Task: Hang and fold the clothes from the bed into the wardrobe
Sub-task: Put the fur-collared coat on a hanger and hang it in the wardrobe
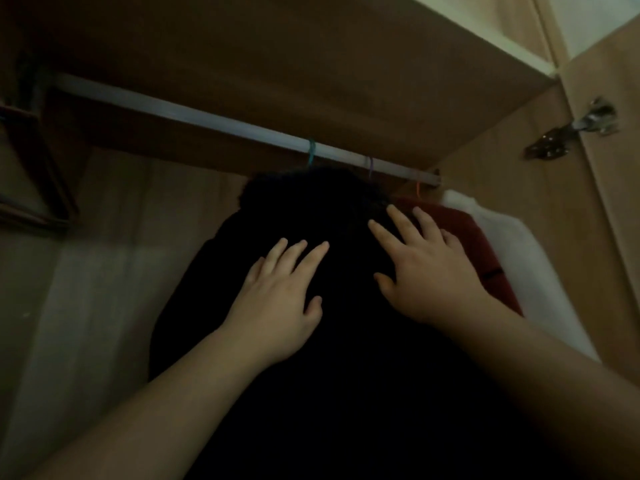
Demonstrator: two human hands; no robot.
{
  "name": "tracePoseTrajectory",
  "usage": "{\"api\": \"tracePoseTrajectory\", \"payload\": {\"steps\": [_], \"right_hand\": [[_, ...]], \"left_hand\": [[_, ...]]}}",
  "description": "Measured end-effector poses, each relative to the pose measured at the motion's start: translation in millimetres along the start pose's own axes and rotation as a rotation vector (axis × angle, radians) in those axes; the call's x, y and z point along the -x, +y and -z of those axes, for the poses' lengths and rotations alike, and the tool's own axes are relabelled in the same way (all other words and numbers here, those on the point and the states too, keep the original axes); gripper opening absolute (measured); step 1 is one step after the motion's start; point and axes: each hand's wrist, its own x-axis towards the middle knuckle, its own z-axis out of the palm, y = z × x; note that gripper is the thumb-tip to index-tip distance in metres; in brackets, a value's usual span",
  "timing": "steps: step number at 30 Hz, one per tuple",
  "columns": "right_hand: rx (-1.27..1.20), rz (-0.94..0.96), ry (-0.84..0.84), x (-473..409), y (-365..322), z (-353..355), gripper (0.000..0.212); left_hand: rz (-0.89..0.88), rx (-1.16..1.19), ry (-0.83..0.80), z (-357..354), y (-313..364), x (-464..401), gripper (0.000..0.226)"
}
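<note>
Hanging from rail point(214, 121) inside wardrobe point(346, 64): black garment point(311, 209), on teal hook point(311, 152). Left hand point(277, 303) and right hand point(426, 275) lie flat on it, fingers straight and spread, gripping nothing. Red garment point(485, 244) and white garment point(540, 271) crowd the right wall. Bare rail leftward; dark hangers point(45, 188) at far left.

The rail point(214, 123) is bare across the upper left of the frame (open reach there); at centre and right, the black garment point(311, 209), red garment point(481, 244) and white garment point(519, 251) crowd together.
</note>
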Motion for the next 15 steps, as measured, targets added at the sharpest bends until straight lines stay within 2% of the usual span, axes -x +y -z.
{"api": "tracePoseTrajectory", "payload": {"steps": [4,8,12,15], "right_hand": [[0.0,-0.005,0.03,59.9,-4.4,-16.5,0.073],[-0.024,-0.008,-0.007,131.6,-7.8,-24.7,0.068],[-0.119,-0.033,-0.12,211.6,-0.6,-21.4,0.069],[-0.13,-0.123,-0.261,279.2,20.4,-3.5,0.072]], "left_hand": [[0.016,0.092,-0.014,-3.9,39.4,33.0,0.076],[0.002,0.141,-0.057,-6.8,85.6,73.4,0.075],[-0.033,0.164,-0.125,-13.3,146.1,113.2,0.075],[-0.04,0.146,-0.177,-17.5,196.4,148.0,0.077]]}}
